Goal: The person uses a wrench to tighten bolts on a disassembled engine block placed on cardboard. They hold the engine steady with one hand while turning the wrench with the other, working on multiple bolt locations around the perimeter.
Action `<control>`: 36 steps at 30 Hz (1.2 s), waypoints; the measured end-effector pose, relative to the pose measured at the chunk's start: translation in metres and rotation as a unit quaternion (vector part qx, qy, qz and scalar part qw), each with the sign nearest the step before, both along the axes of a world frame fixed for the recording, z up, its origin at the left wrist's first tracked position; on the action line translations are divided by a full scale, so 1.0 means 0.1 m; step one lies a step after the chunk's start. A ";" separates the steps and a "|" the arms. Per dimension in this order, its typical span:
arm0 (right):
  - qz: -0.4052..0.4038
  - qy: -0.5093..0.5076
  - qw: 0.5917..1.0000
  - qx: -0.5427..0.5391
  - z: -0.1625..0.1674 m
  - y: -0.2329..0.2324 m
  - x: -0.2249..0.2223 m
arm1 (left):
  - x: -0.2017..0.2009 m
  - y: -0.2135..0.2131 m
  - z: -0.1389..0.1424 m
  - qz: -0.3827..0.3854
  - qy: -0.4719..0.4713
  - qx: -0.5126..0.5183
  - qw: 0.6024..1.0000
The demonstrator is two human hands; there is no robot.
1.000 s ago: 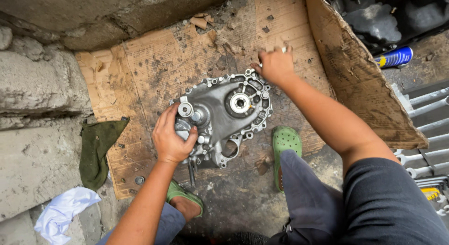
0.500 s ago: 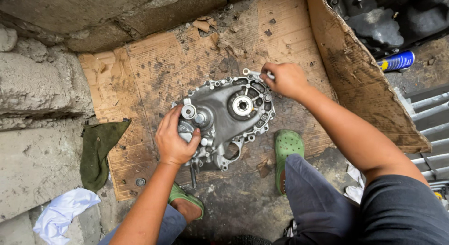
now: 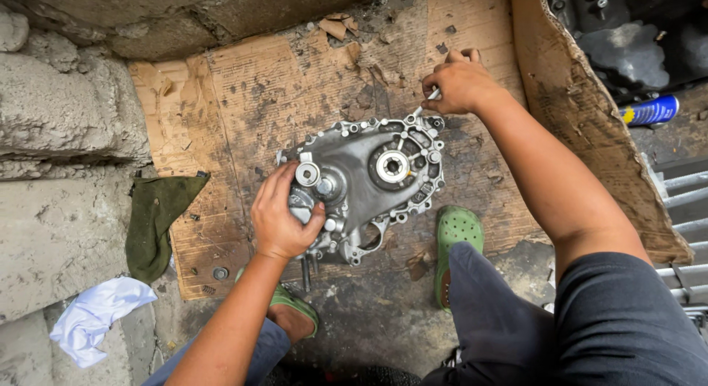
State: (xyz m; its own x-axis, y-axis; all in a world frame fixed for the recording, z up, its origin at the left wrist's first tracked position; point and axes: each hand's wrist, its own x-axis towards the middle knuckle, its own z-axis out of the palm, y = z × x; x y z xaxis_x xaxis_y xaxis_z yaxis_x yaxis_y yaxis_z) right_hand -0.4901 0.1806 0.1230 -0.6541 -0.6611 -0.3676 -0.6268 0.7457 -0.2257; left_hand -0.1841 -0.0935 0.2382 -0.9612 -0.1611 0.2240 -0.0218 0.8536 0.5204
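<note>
A grey metal engine cover (image 3: pixel 369 183) lies flat on a stained sheet of cardboard (image 3: pixel 243 98) on the ground. The left hand (image 3: pixel 282 215) grips the cover's near-left edge, fingers curled over it. The right hand (image 3: pixel 456 82) pinches a small silver tool (image 3: pixel 428 100) at the cover's far rim. A green rag (image 3: pixel 158 216) lies left, green clogs (image 3: pixel 456 235) below.

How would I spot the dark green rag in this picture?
Start at the stained cardboard sheet under the metal engine cover. Just off its left edge, on the concrete, lies the dark green rag. It is flat and olive, unlike the crumpled white cloth below it.
</note>
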 end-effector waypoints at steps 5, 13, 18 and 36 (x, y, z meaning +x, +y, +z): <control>0.026 0.000 0.998 0.053 0.06 -0.24 -0.13 | -0.02 0.00 0.00 0.004 -0.008 -0.005 1.000; 0.007 -0.031 0.999 0.027 0.08 -0.18 -0.14 | -0.02 -0.02 -0.01 0.004 -0.002 -0.009 1.000; 0.007 -0.027 0.998 0.054 -0.02 -0.16 -0.13 | 0.00 0.00 0.00 0.000 -0.006 -0.004 1.000; -0.256 -0.035 0.948 -0.185 -0.10 0.22 1.17 | 0.07 0.11 -0.05 -0.016 0.017 -0.006 1.000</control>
State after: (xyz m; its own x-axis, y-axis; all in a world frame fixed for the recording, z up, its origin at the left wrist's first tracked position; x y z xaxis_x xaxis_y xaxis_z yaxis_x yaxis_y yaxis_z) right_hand -0.3731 0.2028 0.1130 -0.9069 -0.3556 -0.2259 -0.1782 0.8097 -0.5592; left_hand -0.1769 -0.0830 0.2335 -0.9575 -0.1267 0.2589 0.0243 0.8596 0.5104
